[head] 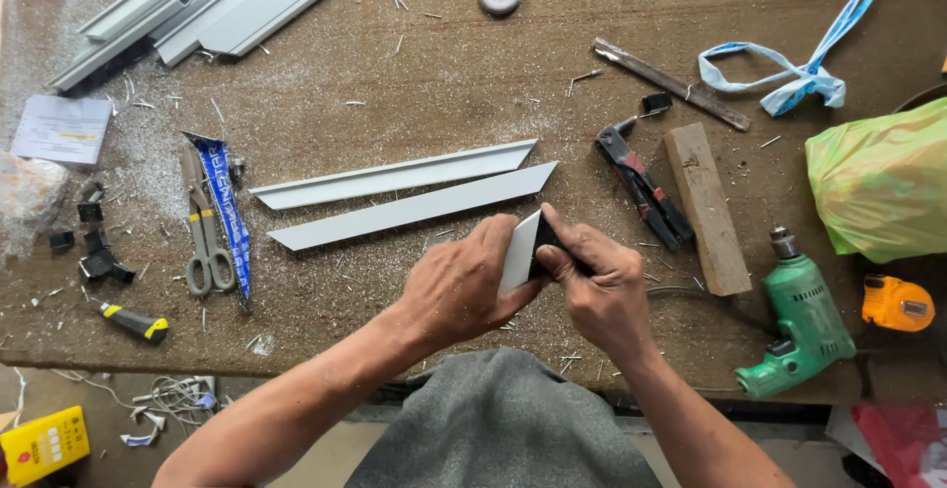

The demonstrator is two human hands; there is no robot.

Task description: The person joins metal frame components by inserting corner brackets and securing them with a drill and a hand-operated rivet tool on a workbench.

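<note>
Gripping short white profile piece [519, 251] upright at near counter [414, 74] edge | left hand [459, 286] clasped round profile | right hand [597, 286] pinching small dark part [548, 241] against its end | best: brace firm, seat square, press evenly, avoid slipping

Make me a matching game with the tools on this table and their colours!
Things:
1. electric drill
2. tape measure
3. metal scissors
4. plastic bag

Colours:
A. orange
B. yellow-green
C. green body
D. grey handles with yellow bands

Pairs: 1-C, 2-A, 3-D, 4-B
</note>
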